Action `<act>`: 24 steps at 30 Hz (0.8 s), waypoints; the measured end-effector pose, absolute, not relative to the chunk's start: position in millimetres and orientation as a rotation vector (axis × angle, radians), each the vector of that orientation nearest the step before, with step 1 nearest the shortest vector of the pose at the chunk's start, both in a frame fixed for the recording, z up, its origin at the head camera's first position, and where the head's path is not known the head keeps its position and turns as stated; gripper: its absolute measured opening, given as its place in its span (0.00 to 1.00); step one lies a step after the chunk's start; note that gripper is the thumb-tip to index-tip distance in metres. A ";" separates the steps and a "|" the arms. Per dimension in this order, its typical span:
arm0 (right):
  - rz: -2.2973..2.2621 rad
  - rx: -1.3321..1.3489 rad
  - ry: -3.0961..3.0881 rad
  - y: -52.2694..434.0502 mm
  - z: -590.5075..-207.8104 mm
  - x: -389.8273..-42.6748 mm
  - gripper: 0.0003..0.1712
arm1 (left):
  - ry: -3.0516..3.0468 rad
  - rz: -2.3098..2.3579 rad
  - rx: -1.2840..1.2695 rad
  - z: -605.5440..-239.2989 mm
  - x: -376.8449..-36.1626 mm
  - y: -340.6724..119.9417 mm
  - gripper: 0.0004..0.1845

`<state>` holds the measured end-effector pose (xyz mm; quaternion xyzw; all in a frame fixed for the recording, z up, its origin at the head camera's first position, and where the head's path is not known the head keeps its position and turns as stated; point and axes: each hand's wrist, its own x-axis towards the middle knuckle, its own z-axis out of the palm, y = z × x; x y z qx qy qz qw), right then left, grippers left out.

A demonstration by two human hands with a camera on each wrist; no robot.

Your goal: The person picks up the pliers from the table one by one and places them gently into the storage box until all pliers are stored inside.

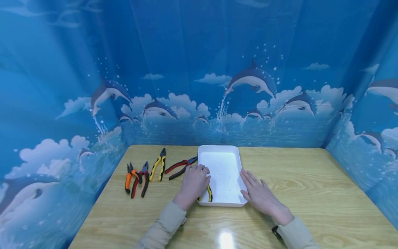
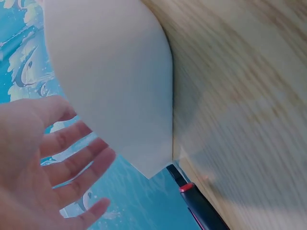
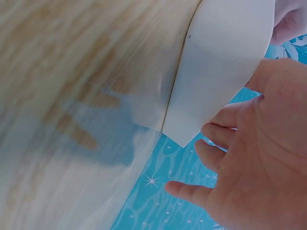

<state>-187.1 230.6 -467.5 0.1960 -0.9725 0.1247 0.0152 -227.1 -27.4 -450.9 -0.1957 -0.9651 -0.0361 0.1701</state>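
Observation:
A white rectangular tray [image 1: 222, 173] sits on the table between both hands. Over its left rim lies my left hand [image 1: 194, 181], fingers loosely bent. In the left wrist view the fingertips overlap the rim of the tray wall [image 2: 115, 86], with no tool showing in the palm. Yellow-and-black pliers [image 1: 210, 193] lie inside the tray, partly hidden beneath that hand. My right hand [image 1: 259, 195] rests its extended fingers along the right rim, thumb near the front corner. Red-and-black pliers [image 1: 174, 167] lie just left of the tray, their jaws pointing towards it.
Further left on the wooden table [image 1: 289, 180] are orange-handled pliers [image 1: 128, 181], another red-and-black pair [image 1: 134, 187] and a yellow-and-black pair [image 1: 154, 169]. A blue dolphin-print curtain [image 1: 199, 86] hangs behind the table and along both sides.

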 end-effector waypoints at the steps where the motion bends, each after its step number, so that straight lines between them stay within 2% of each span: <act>1: 0.388 0.610 -3.027 230.7 -467.5 -187.1 0.37 | -2.741 -0.102 -0.549 -450.6 -227.7 -27.5 0.10; 12: 0.394 0.601 -3.045 229.9 -467.3 -186.9 0.37 | -2.627 -0.036 -0.474 -452.0 -236.3 -42.4 0.11; 24: 0.403 0.597 -3.039 230.0 -466.4 -186.6 0.37 | -2.627 -0.103 -0.360 -454.3 -261.1 -84.6 0.11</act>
